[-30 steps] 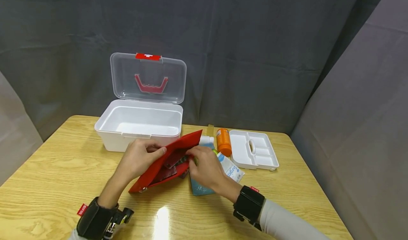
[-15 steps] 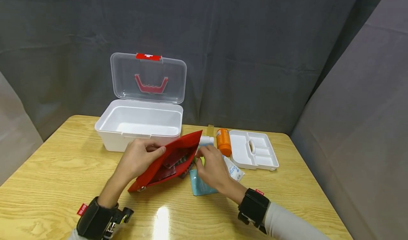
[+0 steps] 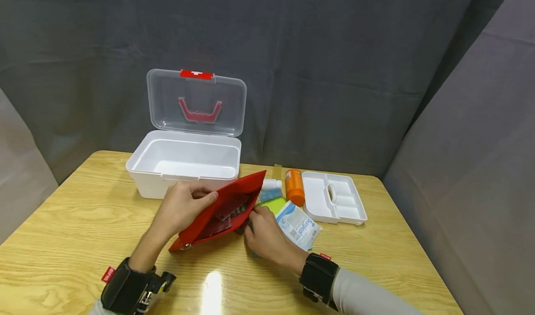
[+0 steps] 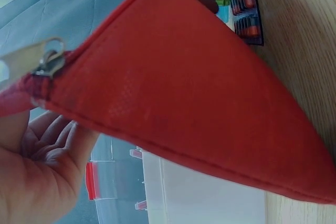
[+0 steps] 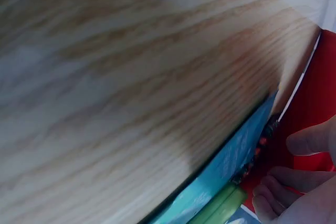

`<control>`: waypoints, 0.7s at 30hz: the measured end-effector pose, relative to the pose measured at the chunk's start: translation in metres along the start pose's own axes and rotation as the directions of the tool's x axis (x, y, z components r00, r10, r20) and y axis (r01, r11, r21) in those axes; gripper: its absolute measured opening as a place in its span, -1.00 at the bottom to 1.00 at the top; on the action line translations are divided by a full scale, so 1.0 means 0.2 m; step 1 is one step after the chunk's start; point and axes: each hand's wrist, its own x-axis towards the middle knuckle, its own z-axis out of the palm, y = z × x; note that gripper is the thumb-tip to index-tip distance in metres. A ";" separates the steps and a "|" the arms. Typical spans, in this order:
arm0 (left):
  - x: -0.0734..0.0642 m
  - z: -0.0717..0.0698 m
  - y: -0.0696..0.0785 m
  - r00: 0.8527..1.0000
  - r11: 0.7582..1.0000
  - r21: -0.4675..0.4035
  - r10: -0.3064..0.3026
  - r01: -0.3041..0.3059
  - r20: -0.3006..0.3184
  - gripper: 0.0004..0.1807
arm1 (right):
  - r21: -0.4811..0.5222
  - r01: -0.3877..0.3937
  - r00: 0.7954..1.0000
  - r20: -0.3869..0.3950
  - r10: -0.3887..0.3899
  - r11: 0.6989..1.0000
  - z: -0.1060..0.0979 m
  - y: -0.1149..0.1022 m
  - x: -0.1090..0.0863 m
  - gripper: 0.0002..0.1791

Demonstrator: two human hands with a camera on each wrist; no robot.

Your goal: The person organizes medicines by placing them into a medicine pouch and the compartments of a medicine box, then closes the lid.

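Observation:
My left hand point(image 3: 184, 208) grips the upper edge of a red zip pouch point(image 3: 247, 185), thumb on the near side. The pouch is tilted with its mouth open, and clear and silvery packets point(image 3: 231, 213) lie inside. My right hand point(image 3: 267, 236) is low beside the pouch's right side. In the right wrist view its thumb and fingers point(image 5: 310, 139) are apart, close to a blister pack of red and black capsules point(image 5: 257, 156). That blister pack point(image 4: 248, 17) lies on the table past the pouch in the left wrist view. A teal packet point(image 5: 215, 179) lies beside it.
Behind the pouch stands a white first-aid box point(image 3: 184, 166), its clear lid point(image 3: 196, 87) raised. To the right are a green case point(image 3: 273, 205), a surgical packet point(image 3: 298, 224), a white bottle point(image 3: 271, 184), an orange bottle point(image 3: 294, 187) and a white divided tray point(image 3: 347, 199).
My right hand drew back from the pouch's mouth to the right, then came down toward the table beside the pouch, uncovering the green case and surgical packet. The left hand keeps its hold.

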 end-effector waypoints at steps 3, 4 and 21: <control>0.00 0.00 0.00 1.000 1.000 0.005 0.002 -0.002 -0.005 -0.89 | -0.019 -0.005 0.999 0.054 0.006 1.000 0.02 -0.02 0.00 -0.74; 0.00 0.00 0.00 1.000 1.000 0.006 0.002 -0.002 -0.005 -0.89 | -0.031 -0.001 0.997 0.073 0.003 1.000 0.02 -0.03 -0.01 -0.73; 0.00 0.00 0.00 1.000 1.000 0.007 0.000 0.000 -0.005 -0.89 | 0.054 0.049 0.995 0.089 -0.054 0.997 0.02 -0.09 -0.05 -0.96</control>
